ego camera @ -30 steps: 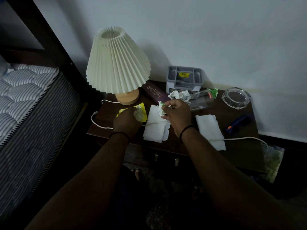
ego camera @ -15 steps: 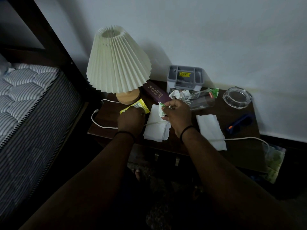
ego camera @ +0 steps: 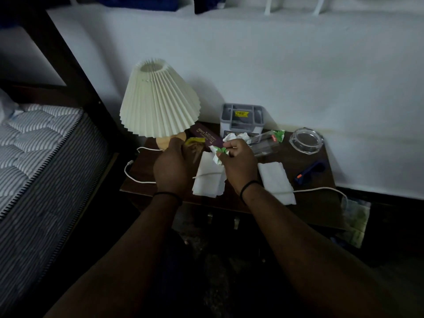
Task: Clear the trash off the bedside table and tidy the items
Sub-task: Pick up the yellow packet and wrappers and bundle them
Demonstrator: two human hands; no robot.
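On the dark wooden bedside table (ego camera: 316, 210), my left hand (ego camera: 172, 166) is closed around a yellow wrapper (ego camera: 195, 141), just in front of the lamp base. My right hand (ego camera: 238, 161) pinches a crumpled white and green wrapper (ego camera: 216, 154) over a folded white tissue (ego camera: 207, 180). A second folded tissue (ego camera: 276, 182) lies to the right of my right wrist. Crumpled white paper (ego camera: 236, 136) and a clear plastic pack with a green end (ego camera: 268, 143) lie behind my right hand.
A pleated cream lamp (ego camera: 158, 99) stands at the back left, with a purple case (ego camera: 206, 136) beside it. A grey organiser box (ego camera: 242, 120) sits against the wall. A glass ashtray (ego camera: 306, 140), a blue tool (ego camera: 309, 169) and a white cable (ego camera: 314, 191) lie right. The bed (ego camera: 34, 157) is left.
My left hand has lifted the yellow wrapper and carried it back toward the lamp base. My right hand holds the same green and white scrap. The camera view has tilted up.
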